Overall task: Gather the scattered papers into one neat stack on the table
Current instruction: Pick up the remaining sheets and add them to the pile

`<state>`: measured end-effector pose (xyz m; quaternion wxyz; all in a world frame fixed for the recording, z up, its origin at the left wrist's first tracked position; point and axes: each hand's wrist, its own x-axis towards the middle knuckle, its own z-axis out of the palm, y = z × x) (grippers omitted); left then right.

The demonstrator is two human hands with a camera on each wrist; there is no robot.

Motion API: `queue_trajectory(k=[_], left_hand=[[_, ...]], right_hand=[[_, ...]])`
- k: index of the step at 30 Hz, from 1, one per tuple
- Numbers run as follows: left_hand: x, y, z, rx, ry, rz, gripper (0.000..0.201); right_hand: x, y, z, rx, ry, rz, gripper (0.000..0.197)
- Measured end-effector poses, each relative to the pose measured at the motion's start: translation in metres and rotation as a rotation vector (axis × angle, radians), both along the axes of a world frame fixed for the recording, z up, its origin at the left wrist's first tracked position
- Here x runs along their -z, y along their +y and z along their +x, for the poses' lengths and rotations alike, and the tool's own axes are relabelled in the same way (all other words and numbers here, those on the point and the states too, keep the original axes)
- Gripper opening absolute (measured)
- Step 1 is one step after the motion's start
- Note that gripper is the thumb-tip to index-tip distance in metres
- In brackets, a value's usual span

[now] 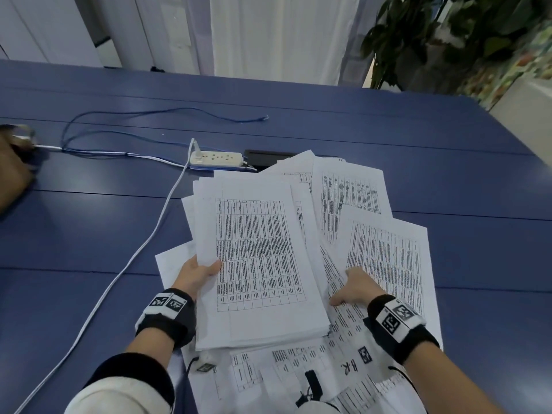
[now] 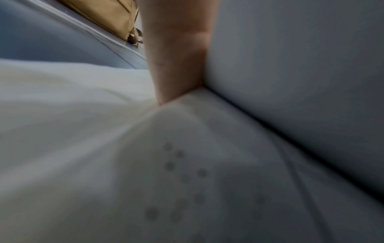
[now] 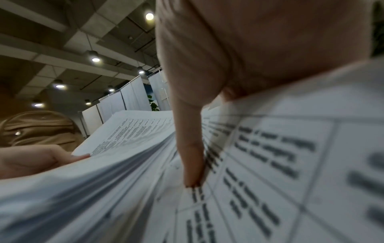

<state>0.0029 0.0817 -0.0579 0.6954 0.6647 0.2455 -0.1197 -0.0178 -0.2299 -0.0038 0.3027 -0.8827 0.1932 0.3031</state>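
A thick stack of printed sheets point(image 1: 257, 258) is lifted at its left edge above the blue table point(image 1: 448, 138). My left hand point(image 1: 206, 268) grips that edge, thumb on top and fingers underneath. In the left wrist view a finger point(image 2: 176, 57) presses against the stack point(image 2: 290, 65). Loose printed papers point(image 1: 385, 258) fan out to the right, and more papers point(image 1: 298, 369) lie nearer me. My right hand point(image 1: 352, 286) lies flat among them, with its fingers hidden under one sheet. Its thumb point(image 3: 191, 156) stretches straight along a lower printed sheet point(image 3: 270, 164).
A white power strip point(image 1: 216, 159) sits just beyond the papers, beside a black cable hatch point(image 1: 263, 153). Its white cable point(image 1: 143, 243) runs toward me on the left, and a blue cable point(image 1: 149, 115) loops farther back. A brown bag point(image 1: 12, 171) is at the left edge and a plant point(image 1: 433, 40) at the far right.
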Motion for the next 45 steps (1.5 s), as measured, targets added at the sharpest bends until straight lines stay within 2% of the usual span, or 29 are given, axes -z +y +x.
queue_trajectory(k=[2, 4, 6, 11, 17, 21, 24, 26, 29, 33, 35, 37, 39, 41, 45], left_hand=[[0.0, 0.001, -0.001, 0.0, 0.003, -0.004, 0.037], [0.0, 0.002, -0.001, -0.006, -0.002, -0.011, 0.037], [0.0, 0.003, -0.001, -0.024, -0.012, -0.022, 0.037], [-0.013, 0.002, 0.002, -0.051, -0.052, -0.024, 0.037], [-0.024, -0.014, 0.015, 0.002, -0.055, -0.028, 0.036], [-0.017, -0.038, 0.008, 0.075, -0.018, 0.021, 0.04], [-0.017, -0.052, 0.006, 0.101, -0.005, 0.081, 0.042], [-0.02, -0.058, 0.008, 0.119, -0.014, 0.098, 0.044], [-0.025, -0.059, 0.011, 0.159, -0.051, 0.167, 0.046], [-0.002, -0.044, 0.02, 0.169, -0.046, 0.235, 0.107], [-0.021, -0.044, 0.017, 0.117, -0.057, 0.166, 0.115], [-0.042, -0.046, 0.014, 0.086, -0.077, 0.009, 0.106], [-0.061, -0.047, 0.014, 0.109, -0.169, -0.07, 0.068], [-0.079, -0.05, 0.018, 0.076, -0.31, 0.015, 0.037], [-0.13, -0.058, 0.022, -0.081, -0.581, 0.071, 0.03]], right_hand=[[0.002, 0.0, -0.002, 0.002, -0.04, 0.019, 0.053], [0.001, -0.006, -0.002, 0.001, -0.093, 0.041, 0.034], [-0.001, -0.017, 0.002, 0.082, -0.129, 0.113, 0.029], [-0.014, -0.044, 0.028, 0.325, -0.293, 0.328, 0.041], [-0.002, -0.023, 0.053, 0.366, -0.327, 0.443, 0.039], [0.012, -0.009, 0.055, 0.479, -0.157, 0.523, 0.072], [0.015, -0.002, 0.049, 0.359, -0.133, 0.473, 0.07], [0.015, -0.001, 0.046, 0.264, -0.173, 0.461, 0.058], [0.013, -0.005, 0.041, 0.24, -0.249, 0.48, 0.046], [-0.003, -0.01, 0.025, 0.301, -0.316, 0.667, 0.041], [-0.013, -0.015, 0.022, 0.327, -0.331, 0.731, 0.038], [-0.023, -0.018, 0.022, 0.321, -0.361, 0.762, 0.039], [-0.036, -0.019, 0.023, 0.287, -0.403, 0.78, 0.038], [-0.05, -0.016, 0.025, 0.264, -0.476, 0.789, 0.032], [-0.08, -0.007, 0.034, 0.241, -0.699, 0.715, 0.04]])
